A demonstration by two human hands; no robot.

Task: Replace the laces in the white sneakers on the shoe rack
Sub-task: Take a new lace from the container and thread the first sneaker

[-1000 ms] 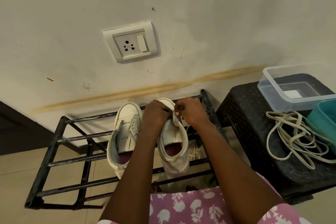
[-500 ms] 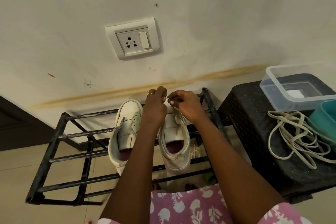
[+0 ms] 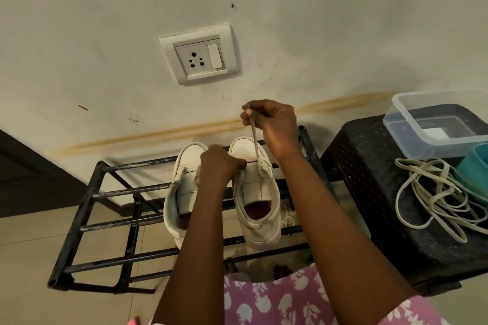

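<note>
Two white sneakers stand side by side on the black metal shoe rack [image 3: 87,200], toes toward the wall. The right sneaker [image 3: 257,198] has a lace [image 3: 254,137] running up from its eyelets, pulled taut. My right hand [image 3: 272,124] is raised above the toe and pinches the lace's upper end. My left hand [image 3: 220,166] rests at the right sneaker's left eyelet edge, fingers curled against it; whether it grips anything is hidden. The left sneaker [image 3: 184,185] is partly covered by my left forearm.
A black woven stool [image 3: 369,179] stands right of the rack, bearing a heap of loose cream laces [image 3: 433,198], a clear plastic box [image 3: 433,124] and a teal container [image 3: 475,169]. A wall socket [image 3: 200,57] sits above. More lace lies below the rack's right side.
My right hand has risen from the shoe's eyelets, drawing the lace upward and taut. My left hand has dropped back onto the right sneaker.
</note>
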